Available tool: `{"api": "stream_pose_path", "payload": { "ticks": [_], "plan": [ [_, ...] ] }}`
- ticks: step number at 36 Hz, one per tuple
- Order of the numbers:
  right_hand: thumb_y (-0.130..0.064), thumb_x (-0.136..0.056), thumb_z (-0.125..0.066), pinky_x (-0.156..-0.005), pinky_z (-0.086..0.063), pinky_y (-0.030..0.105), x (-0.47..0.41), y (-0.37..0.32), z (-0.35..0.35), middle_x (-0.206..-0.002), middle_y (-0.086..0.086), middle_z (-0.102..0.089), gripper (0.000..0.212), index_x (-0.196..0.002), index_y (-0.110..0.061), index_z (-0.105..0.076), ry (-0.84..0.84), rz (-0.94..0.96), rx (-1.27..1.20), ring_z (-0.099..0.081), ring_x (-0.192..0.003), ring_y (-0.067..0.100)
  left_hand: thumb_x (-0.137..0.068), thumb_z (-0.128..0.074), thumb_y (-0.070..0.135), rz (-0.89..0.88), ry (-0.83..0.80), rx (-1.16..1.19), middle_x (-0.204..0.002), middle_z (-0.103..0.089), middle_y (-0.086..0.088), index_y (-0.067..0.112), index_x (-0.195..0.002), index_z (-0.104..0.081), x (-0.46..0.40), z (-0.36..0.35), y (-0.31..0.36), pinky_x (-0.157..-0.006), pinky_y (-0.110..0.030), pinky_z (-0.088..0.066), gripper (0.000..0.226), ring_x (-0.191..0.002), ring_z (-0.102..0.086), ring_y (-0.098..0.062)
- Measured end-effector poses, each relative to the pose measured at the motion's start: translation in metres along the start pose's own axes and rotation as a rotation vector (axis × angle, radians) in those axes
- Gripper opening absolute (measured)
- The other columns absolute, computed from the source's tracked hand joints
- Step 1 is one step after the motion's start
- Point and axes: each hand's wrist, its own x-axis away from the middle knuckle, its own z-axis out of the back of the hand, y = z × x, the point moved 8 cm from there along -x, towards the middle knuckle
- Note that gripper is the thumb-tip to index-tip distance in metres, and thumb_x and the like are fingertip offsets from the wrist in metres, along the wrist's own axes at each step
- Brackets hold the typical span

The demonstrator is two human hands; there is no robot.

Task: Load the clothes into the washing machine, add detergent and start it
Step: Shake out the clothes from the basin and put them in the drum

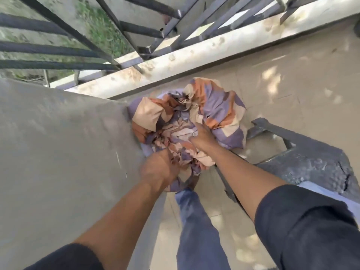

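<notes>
A crumpled bundle of cloth (212, 106) in purple, orange and cream patches lies heaped on the balcony floor, apparently in a tub whose rim is mostly hidden. My left hand (158, 168) grips the near left side of the bundle, fingers buried in the folds. My right hand (202, 136) grips the cloth near the middle of the heap. No washing machine or detergent is in view. The picture is blurred by motion.
A plain grey wall (58, 152) stands close on the left. A low white ledge (194, 53) with dark metal railing (58, 49) runs across the back. A dark grey stand (303, 158) sits at the right. My leg in blue trousers (196, 227) is below the bundle.
</notes>
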Motion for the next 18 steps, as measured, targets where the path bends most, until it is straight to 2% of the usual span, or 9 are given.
{"api": "stream_pose_path", "payload": {
  "ticks": [2, 4, 5, 7, 9, 11, 13, 16, 18],
  "plan": [
    [-0.016, -0.092, -0.067, -0.107, -0.044, 0.038, -0.012, 0.002, -0.006, -0.159, 0.013, -0.034, 0.069, -0.155, -0.019, -0.039, 0.003, -0.034, -0.063, -0.041, -0.143, 0.033, -0.102, -0.062, 0.038, 0.004, -0.001, 0.007, -0.130, -0.072, -0.010, 0.021, -0.134, -0.066, -0.005, -0.003, -0.007, -0.095, -0.041, -0.056, 0.037, -0.121, -0.067, -0.036],
    [-0.009, -0.092, -0.067, -0.090, -0.046, 0.035, -0.016, 0.007, -0.011, -0.149, 0.017, -0.049, 0.059, -0.148, -0.013, -0.048, 0.021, -0.080, -0.194, -0.056, -0.126, 0.033, -0.102, -0.061, 0.039, 0.023, -0.002, 0.035, -0.127, -0.073, -0.014, 0.019, -0.130, -0.068, -0.006, -0.005, -0.013, -0.093, -0.041, -0.056, 0.036, -0.119, -0.068, -0.037],
    [-0.008, -0.092, -0.067, -0.085, -0.047, 0.035, -0.013, 0.010, -0.010, -0.142, 0.018, -0.057, 0.054, -0.144, -0.010, -0.054, 0.056, -0.106, -0.249, -0.061, -0.117, 0.032, -0.102, -0.061, 0.040, 0.039, -0.004, 0.063, -0.125, -0.073, -0.015, 0.018, -0.128, -0.069, -0.005, -0.006, -0.016, -0.092, -0.041, -0.058, 0.035, -0.116, -0.068, -0.038],
    [-0.008, -0.089, -0.068, -0.084, -0.052, 0.033, 0.000, 0.013, -0.003, -0.129, 0.019, -0.068, 0.040, -0.128, -0.006, -0.067, 0.150, -0.151, -0.308, -0.066, -0.113, 0.033, -0.101, -0.060, 0.041, 0.079, -0.015, 0.131, -0.123, -0.074, -0.014, 0.019, -0.125, -0.072, -0.002, -0.006, -0.022, -0.093, -0.041, -0.059, 0.035, -0.113, -0.068, -0.038],
    [-0.004, -0.084, -0.066, -0.078, -0.059, 0.039, 0.020, 0.012, 0.007, -0.112, 0.026, -0.073, 0.023, -0.104, 0.002, -0.076, 0.223, -0.155, -0.313, -0.072, -0.105, 0.038, -0.101, -0.058, 0.042, 0.104, -0.024, 0.197, -0.125, -0.074, -0.013, 0.022, -0.123, -0.074, 0.001, -0.004, -0.023, -0.096, -0.039, -0.057, 0.034, -0.115, -0.068, -0.037],
    [-0.003, -0.081, -0.067, -0.076, -0.062, 0.049, 0.040, 0.010, 0.013, -0.101, 0.027, -0.075, 0.017, -0.092, 0.007, -0.075, 0.269, -0.146, -0.336, -0.073, -0.096, 0.040, -0.103, -0.057, 0.040, 0.117, -0.047, 0.257, -0.126, -0.073, -0.013, 0.020, -0.124, -0.073, 0.004, -0.003, -0.020, -0.097, -0.037, -0.055, 0.034, -0.117, -0.067, -0.035],
    [-0.009, -0.079, -0.076, -0.074, -0.060, 0.045, 0.058, 0.012, 0.015, -0.096, 0.021, -0.075, 0.018, -0.094, 0.000, -0.072, 0.294, -0.159, -0.384, -0.073, -0.094, 0.037, -0.104, -0.057, 0.037, 0.109, -0.064, 0.310, -0.125, -0.073, -0.013, 0.017, -0.123, -0.071, 0.007, 0.000, -0.013, -0.098, -0.036, -0.053, 0.031, -0.118, -0.066, -0.035],
    [-0.022, -0.073, -0.090, -0.075, -0.051, 0.033, 0.082, 0.008, 0.017, -0.095, 0.000, -0.063, 0.045, -0.102, -0.015, -0.056, 0.310, -0.126, -0.484, -0.062, -0.089, 0.021, -0.103, -0.057, 0.034, 0.089, -0.056, 0.360, -0.120, -0.072, -0.010, 0.018, -0.119, -0.069, 0.009, 0.008, -0.004, -0.094, -0.034, -0.051, 0.025, -0.116, -0.065, -0.032],
    [-0.023, -0.073, -0.091, -0.078, -0.054, 0.035, 0.097, 0.006, 0.014, -0.098, 0.003, -0.063, 0.046, -0.103, -0.014, -0.056, 0.278, -0.123, -0.538, -0.062, -0.090, 0.020, -0.103, -0.058, 0.031, 0.075, -0.036, 0.387, -0.108, -0.071, -0.002, 0.024, -0.112, -0.065, 0.011, 0.015, 0.002, -0.085, -0.030, -0.043, 0.014, -0.104, -0.062, -0.024]
  ]
}}
